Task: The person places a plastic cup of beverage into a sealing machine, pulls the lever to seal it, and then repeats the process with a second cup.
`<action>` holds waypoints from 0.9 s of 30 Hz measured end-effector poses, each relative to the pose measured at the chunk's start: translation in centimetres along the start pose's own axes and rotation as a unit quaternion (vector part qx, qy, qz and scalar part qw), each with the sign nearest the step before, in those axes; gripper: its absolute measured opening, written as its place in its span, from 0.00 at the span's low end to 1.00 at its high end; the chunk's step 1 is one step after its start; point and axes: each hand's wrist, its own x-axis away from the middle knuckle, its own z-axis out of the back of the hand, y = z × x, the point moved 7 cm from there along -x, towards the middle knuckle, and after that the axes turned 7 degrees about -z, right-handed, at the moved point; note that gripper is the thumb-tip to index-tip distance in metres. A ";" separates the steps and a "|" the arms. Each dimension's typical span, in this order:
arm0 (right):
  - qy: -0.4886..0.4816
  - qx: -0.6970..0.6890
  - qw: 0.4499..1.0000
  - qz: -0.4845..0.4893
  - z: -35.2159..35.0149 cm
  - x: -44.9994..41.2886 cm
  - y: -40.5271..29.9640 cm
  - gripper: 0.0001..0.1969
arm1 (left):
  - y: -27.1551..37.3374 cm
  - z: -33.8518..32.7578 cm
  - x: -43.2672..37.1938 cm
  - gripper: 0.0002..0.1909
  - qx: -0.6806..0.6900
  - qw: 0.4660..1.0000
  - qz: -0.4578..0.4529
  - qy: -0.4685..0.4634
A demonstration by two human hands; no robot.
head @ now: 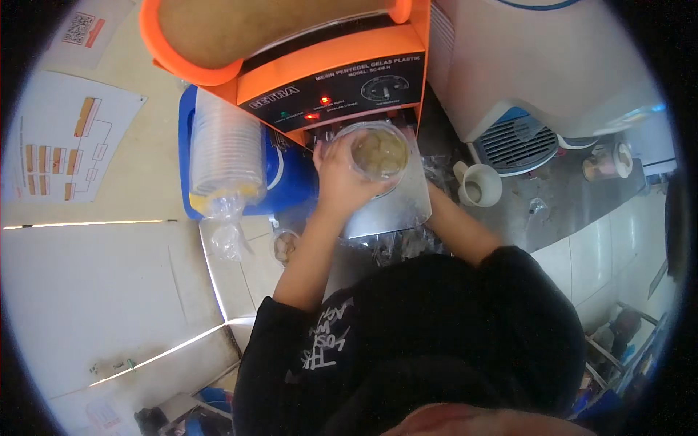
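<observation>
My left hand (344, 173) grips a clear plastic cup (380, 152) from its left side, fingers around the wall. Pale greenish-brown contents with ice-like lumps show inside it. The cup is above the metal plate (390, 215) at the front of an orange Getra cup-sealing machine (332, 65); whether it touches the plate cannot be made out. Red lights glow on the machine's black panel (335, 92). My right forearm (463, 223) reaches past the plate's right edge, and the hand is mostly hidden behind the plate and cup.
Left of the machine, a plastic-wrapped stack of clear cups (226, 147) lies over a blue container (187, 158). A small cup (284, 246) stands lower down. To the right are a white jug (482, 185), a dispenser's drip grille (515, 143) and another plastic cup (605, 162).
</observation>
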 end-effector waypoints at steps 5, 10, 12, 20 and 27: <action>0.127 0.146 0.980 -0.055 3.6 12.3 -1.8 0.15 | 1.9 2.5 2.1 0.50 0.310 0.939 0.016 0.146; 0.143 0.654 0.678 0.302 -8.5 23.4 -6.1 0.25 | 7.3 -0.4 2.8 0.53 0.606 0.782 -0.044 0.137; 0.125 0.731 0.545 0.391 -13.5 25.3 -5.8 0.30 | 9.7 -2.2 3.2 0.57 0.596 0.796 -0.081 0.072; 0.141 0.586 0.729 0.325 -5.5 29.3 -6.4 0.44 | 16.8 -7.0 5.7 0.51 0.427 0.895 -0.086 -0.096; 0.303 0.531 0.725 0.317 6.0 35.6 -11.3 0.43 | 11.3 0.2 9.9 0.27 0.330 0.940 0.087 -0.013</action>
